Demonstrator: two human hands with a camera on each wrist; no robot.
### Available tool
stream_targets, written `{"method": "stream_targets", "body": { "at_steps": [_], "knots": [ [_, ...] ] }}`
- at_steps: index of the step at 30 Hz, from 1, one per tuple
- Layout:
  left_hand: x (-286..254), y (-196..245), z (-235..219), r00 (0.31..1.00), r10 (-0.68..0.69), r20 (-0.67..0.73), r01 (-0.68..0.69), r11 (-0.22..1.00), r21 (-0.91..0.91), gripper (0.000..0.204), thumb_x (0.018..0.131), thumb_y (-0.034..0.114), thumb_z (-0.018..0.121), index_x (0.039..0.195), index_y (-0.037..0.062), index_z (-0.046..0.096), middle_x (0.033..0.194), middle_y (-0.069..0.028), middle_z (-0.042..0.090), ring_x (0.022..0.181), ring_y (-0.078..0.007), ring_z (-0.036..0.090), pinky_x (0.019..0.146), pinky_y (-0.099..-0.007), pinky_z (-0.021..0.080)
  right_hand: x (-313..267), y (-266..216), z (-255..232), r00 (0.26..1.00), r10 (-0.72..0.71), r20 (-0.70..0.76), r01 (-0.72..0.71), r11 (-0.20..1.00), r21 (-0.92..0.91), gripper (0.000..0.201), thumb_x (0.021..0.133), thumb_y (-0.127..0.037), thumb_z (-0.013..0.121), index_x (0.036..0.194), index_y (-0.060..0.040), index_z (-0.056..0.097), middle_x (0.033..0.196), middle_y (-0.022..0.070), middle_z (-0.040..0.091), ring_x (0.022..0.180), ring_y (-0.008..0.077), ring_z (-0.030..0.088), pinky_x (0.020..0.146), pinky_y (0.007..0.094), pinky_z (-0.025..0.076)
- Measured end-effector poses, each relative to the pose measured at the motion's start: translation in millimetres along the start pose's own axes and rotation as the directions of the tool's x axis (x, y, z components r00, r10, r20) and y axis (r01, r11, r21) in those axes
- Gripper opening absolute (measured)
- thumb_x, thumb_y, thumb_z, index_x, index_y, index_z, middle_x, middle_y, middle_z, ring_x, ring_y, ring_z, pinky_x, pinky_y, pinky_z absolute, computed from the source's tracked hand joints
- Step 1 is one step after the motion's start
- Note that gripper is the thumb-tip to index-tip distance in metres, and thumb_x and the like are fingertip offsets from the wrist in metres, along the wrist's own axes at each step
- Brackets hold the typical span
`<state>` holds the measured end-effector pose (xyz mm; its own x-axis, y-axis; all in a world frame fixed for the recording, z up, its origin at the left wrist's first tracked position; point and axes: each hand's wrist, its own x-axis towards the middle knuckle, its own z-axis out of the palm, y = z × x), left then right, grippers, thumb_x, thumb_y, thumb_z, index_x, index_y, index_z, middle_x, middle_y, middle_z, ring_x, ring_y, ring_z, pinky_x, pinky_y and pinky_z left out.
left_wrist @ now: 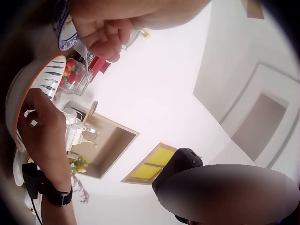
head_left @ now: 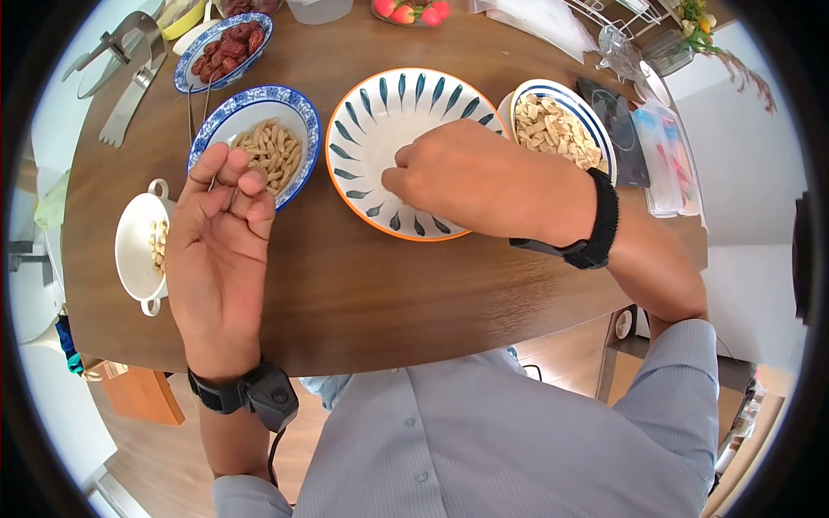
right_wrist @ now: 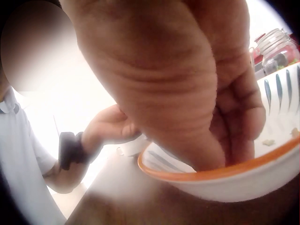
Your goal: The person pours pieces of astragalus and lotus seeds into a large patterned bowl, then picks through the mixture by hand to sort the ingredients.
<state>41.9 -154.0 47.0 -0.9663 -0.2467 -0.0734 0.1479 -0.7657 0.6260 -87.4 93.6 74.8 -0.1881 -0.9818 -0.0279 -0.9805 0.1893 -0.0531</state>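
Observation:
My right hand (head_left: pixel 484 177) reaches over a large white bowl (head_left: pixel 371 112) with an orange rim and blue-green strokes. Its fingers bend down inside the rim in the right wrist view, next to small pale pieces (right_wrist: pixel 268 142) on the bowl's inner side. The fingertips are hidden, and I cannot tell whether they pinch anything. Palm up, my left hand (head_left: pixel 220 259) hovers with loosely bent fingers, nothing visible in its palm. In the head view it overlaps the near edge of a blue-patterned bowl (head_left: pixel 306 116) of pale elongated pieces (head_left: pixel 275 154).
Left of the left hand is a white two-handled bowl (head_left: pixel 134 246) with pale kernels. Dried red dates (head_left: pixel 231 53) fill another blue-patterned bowl. At right, a blue-striped bowl (head_left: pixel 607 142) holds pale slices (head_left: pixel 557 129), beside a dark scale (head_left: pixel 622 138) and a clear plastic box (head_left: pixel 669 164).

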Motion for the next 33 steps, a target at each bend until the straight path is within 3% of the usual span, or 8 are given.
{"method": "stream_targets", "body": {
  "at_steps": [10, 13, 18, 21, 23, 25, 28, 33],
  "knots": [
    [0.2, -8.0, 7.0, 0.999, -0.041, 0.034, 0.041, 0.999, 0.02, 0.028, 0.098, 0.001, 0.054, 0.125, -0.0017, 0.059, 0.114, -0.0116, 0.068, 0.101, -0.0215, 0.063, 0.084, -0.0324, 0.052, -1.4, 9.6, -6.0, 0.999, -0.03, 0.021, 0.026, 0.984, 0.178, 0.011, 0.082, -0.004, 0.065, 0.086, 0.0061, 0.061, 0.076, 0.0164, 0.064, 0.081, 0.0347, 0.069, 0.068, 0.0419, 0.055],
    [-0.9, -8.5, 8.1, 0.999, -0.045, 0.006, 0.044, 0.998, 0.033, 0.028, 0.097, 0.002, 0.055, 0.125, -0.0012, 0.06, 0.115, -0.0115, 0.069, 0.101, -0.0215, 0.063, 0.084, -0.0328, 0.052, 2.0, 10.6, -11.2, 0.977, 0.06, 0.203, -0.1, 0.976, 0.194, 0.013, 0.082, -0.005, 0.067, 0.087, 0.005, 0.061, 0.075, 0.0165, 0.065, 0.08, 0.0338, 0.069, 0.068, 0.0411, 0.054],
    [-3.0, -6.5, 7.2, 0.999, -0.046, 0.001, 0.046, 0.998, 0.031, 0.028, 0.098, 0.003, 0.055, 0.125, -0.0011, 0.061, 0.114, -0.0109, 0.07, 0.102, -0.0209, 0.063, 0.083, -0.0323, 0.051, 5.9, 31.0, -23.9, 0.996, 0.062, 0.065, -0.083, 0.914, 0.398, 0.009, 0.079, -0.003, 0.068, 0.087, -0.0012, 0.064, 0.075, 0.0121, 0.067, 0.07, 0.0303, 0.066, 0.063, 0.0368, 0.051],
    [-2.8, -5.9, 8.6, 0.999, -0.03, -0.017, 0.031, 0.999, 0.044, 0.027, 0.098, 0.003, 0.055, 0.124, -0.001, 0.06, 0.113, -0.0104, 0.069, 0.099, -0.02, 0.063, 0.083, -0.0314, 0.051, 22.4, 34.5, -48.9, 0.988, 0.151, 0.034, -0.151, 0.9, 0.409, 0.008, 0.079, -0.004, 0.068, 0.084, -0.0006, 0.062, 0.071, 0.0096, 0.064, 0.065, 0.0272, 0.063, 0.061, 0.0363, 0.05],
    [-4.1, -5.8, 8.9, 1.0, 0.008, -0.005, -0.008, 1.0, 0.001, 0.028, 0.099, -0.001, 0.053, 0.126, -0.0035, 0.057, 0.113, -0.0123, 0.066, 0.097, -0.0198, 0.06, 0.083, -0.0308, 0.051, 38.3, 35.6, -47.8, 0.99, 0.104, -0.097, -0.061, 0.928, 0.367, 0.011, 0.08, -0.006, 0.069, 0.081, -0.0005, 0.06, 0.069, 0.0085, 0.062, 0.063, 0.0245, 0.061, 0.061, 0.0372, 0.05],
    [-4.6, -4.0, 9.3, 0.999, 0.044, 0.002, -0.044, 0.998, -0.038, 0.028, 0.099, -0.004, 0.052, 0.127, -0.0061, 0.053, 0.114, -0.0142, 0.063, 0.095, -0.0195, 0.058, 0.084, -0.0302, 0.052, 62.7, 33.8, -43.4, 0.969, -0.006, -0.248, 0.111, 0.904, 0.412, 0.017, 0.082, -0.016, 0.071, 0.083, 0.0003, 0.07, 0.074, 0.0172, 0.068, 0.069, 0.03, 0.067, 0.065, 0.0409, 0.052],
    [-4.2, -1.6, 8.0, 0.995, 0.101, 0.016, -0.1, 0.994, -0.035, 0.028, 0.099, -0.005, 0.05, 0.127, -0.0058, 0.051, 0.112, -0.0137, 0.062, 0.094, -0.0193, 0.056, 0.084, -0.0307, 0.05, 88.2, 17.4, -38.3, 0.94, -0.08, -0.331, 0.213, 0.895, 0.391, 0.021, 0.084, -0.019, 0.071, 0.086, 0.0017, 0.07, 0.078, 0.0192, 0.07, 0.072, 0.0334, 0.069, 0.065, 0.0429, 0.053],
    [1.3, -2.5, -1.3, 0.996, 0.094, -0.009, -0.094, 0.995, -0.03, 0.023, 0.1, -0.001, 0.05, 0.122, -0.0036, 0.056, 0.109, -0.0101, 0.062, 0.092, -0.0177, 0.056, 0.084, -0.0297, 0.05, 105.2, 4.6, -17.1, 0.948, -0.102, -0.302, 0.226, 0.883, 0.412, 0.021, 0.087, -0.021, 0.069, 0.092, 0.0003, 0.071, 0.084, 0.0209, 0.072, 0.078, 0.0372, 0.07, 0.067, 0.0461, 0.053]
  ]
}}
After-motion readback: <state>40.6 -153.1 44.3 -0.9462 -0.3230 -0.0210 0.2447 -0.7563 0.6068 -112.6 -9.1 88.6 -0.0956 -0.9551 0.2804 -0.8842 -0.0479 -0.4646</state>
